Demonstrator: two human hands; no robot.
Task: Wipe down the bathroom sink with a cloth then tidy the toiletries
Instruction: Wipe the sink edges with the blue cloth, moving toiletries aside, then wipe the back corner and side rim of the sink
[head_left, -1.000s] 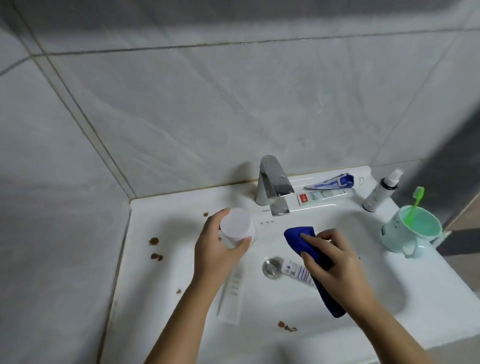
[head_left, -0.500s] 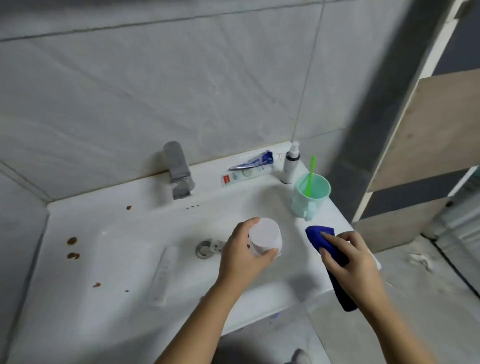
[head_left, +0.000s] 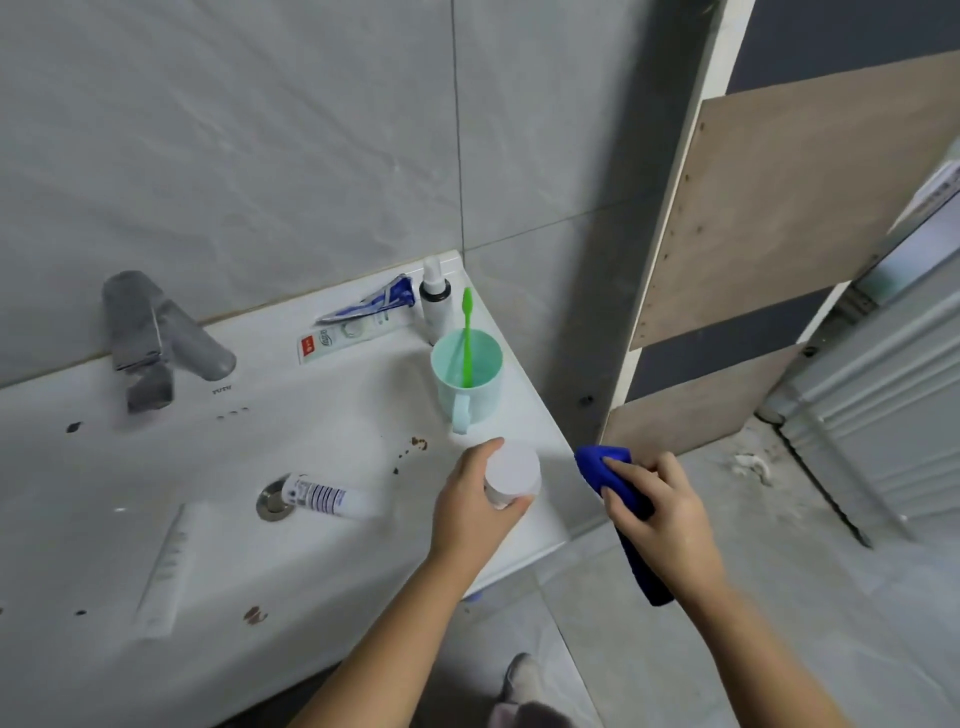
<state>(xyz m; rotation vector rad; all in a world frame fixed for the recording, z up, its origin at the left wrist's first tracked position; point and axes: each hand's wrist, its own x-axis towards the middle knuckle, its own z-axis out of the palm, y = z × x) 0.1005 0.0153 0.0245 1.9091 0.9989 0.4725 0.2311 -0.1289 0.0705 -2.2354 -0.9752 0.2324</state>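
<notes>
My left hand (head_left: 475, 506) grips a small white-lidded jar (head_left: 513, 473) over the right front rim of the white sink (head_left: 363, 587). Past the sink's right edge, over the floor, my right hand (head_left: 657, 512) holds a folded blue cloth (head_left: 602, 462). A white tube (head_left: 332, 500) lies in the basin with its end on the drain (head_left: 272, 501). Another white tube (head_left: 169, 566) lies at the front left. Brown stains (head_left: 418, 443) dot the sink. A mint cup (head_left: 467, 376) with a green toothbrush (head_left: 467, 332) stands at the back right.
A chrome faucet (head_left: 156, 338) rises at the back. A toothpaste box (head_left: 348, 335), a blue-white tube (head_left: 374, 304) and a small spray bottle (head_left: 435, 299) sit along the back right ledge. A wooden-panelled frame (head_left: 769, 234) stands right of the sink. My shoe (head_left: 519, 675) shows below.
The view has swung right. My left hand carried the jar from beside the faucet to the sink's right front rim. My right hand took the cloth out of the basin, past the right edge.
</notes>
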